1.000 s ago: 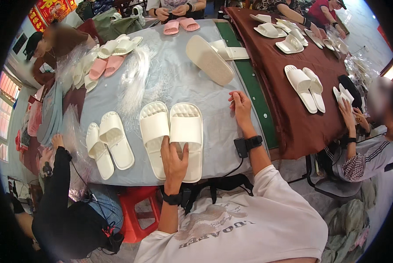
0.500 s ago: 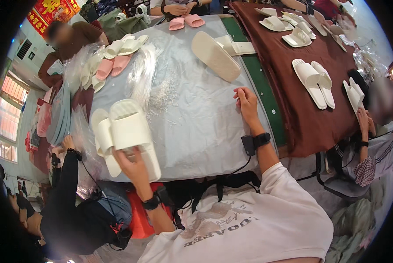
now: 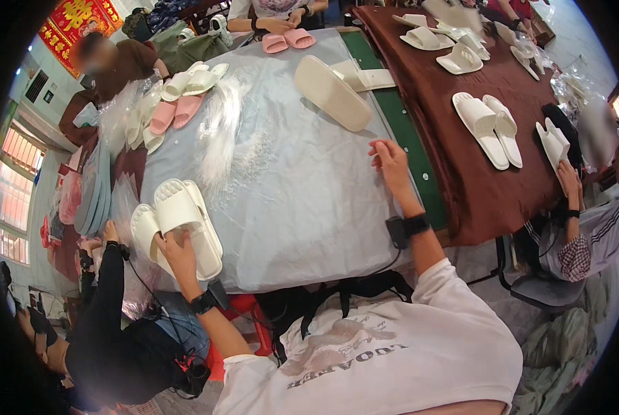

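At the near left of the table, my left hand [image 3: 178, 257] is on a pair of cream slippers [image 3: 183, 205], its fingertips at the edge of one slipper's strap. Whether the pair touches the tabletop I cannot tell. My right hand [image 3: 391, 162] hovers over the right side of the cloth, fingers loosely bent and a little apart, holding nothing. Just beyond it lies a cream slipper [image 3: 331, 93] sole up, partly over a second slipper [image 3: 373, 79]. A bundle of clear plastic strands [image 3: 221, 131] lies in the middle left of the table.
Pale cloth [image 3: 295, 228] covers my table, with a green strip [image 3: 420, 155] along its right. Pink slippers [image 3: 299, 39] lie at the far edge; pink and cream ones [image 3: 188, 107] at far left. Beyond, a brown-covered table [image 3: 461, 200] carries several cream slippers. Co-workers sit around both tables.
My left hand has moved left with the pair of cream slippers, which now appears lower over the table. My right hand has barely moved and stays free of any object.
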`<state>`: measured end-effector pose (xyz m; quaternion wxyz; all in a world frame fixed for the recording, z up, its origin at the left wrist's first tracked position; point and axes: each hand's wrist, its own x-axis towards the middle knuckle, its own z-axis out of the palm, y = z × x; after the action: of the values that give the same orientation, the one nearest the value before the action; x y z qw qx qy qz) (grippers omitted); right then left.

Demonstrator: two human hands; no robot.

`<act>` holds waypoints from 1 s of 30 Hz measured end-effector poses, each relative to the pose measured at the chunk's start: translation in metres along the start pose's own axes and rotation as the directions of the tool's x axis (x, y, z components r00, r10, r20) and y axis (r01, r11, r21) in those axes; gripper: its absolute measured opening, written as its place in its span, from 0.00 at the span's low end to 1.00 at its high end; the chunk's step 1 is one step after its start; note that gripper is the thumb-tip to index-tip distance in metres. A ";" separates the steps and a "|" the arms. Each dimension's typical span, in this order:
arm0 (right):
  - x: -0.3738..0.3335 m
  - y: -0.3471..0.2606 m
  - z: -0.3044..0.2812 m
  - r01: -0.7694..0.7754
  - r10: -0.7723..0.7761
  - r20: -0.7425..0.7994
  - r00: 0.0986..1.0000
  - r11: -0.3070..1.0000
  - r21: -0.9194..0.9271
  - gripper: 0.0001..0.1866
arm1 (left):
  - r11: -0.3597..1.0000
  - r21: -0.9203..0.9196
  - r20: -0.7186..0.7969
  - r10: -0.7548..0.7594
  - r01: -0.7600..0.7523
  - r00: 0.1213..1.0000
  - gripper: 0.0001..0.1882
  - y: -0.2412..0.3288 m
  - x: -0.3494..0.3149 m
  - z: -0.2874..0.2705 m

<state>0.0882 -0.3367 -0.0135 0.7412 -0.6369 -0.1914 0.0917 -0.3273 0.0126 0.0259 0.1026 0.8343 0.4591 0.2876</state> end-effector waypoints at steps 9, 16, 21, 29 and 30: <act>0.013 -0.115 -0.117 0.140 -0.244 -0.204 0.948 0.896 -0.422 0.12 | 0.998 -0.017 0.120 0.063 -0.061 0.991 0.24 -0.007 -0.029 0.002; 0.049 -0.138 -0.229 0.047 -0.473 -0.044 0.880 0.178 -0.983 0.20 | 1.000 0.027 0.002 0.002 -0.002 1.000 0.29 0.009 -0.049 0.011; 0.093 -0.129 -0.283 0.046 -0.332 -0.070 0.940 0.329 -0.943 0.17 | 1.000 0.009 -0.003 0.024 -0.024 1.000 0.31 0.031 -0.069 -0.010; 0.124 -0.090 -0.305 -0.112 -0.053 -0.110 0.993 -0.047 -0.993 0.24 | 0.997 -0.058 -0.067 0.048 -0.052 0.997 0.23 0.042 -0.092 -0.036; 0.128 -0.085 -0.309 -0.110 -0.055 -0.107 0.993 -0.052 -0.993 0.24 | 0.991 -0.101 -0.072 0.081 -0.088 0.994 0.21 0.043 -0.093 -0.034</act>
<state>0.3194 -0.5838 0.0552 0.0559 -0.9834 -0.1428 -0.0974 -0.3551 -0.0907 0.0363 0.1181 0.8362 0.4110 0.3434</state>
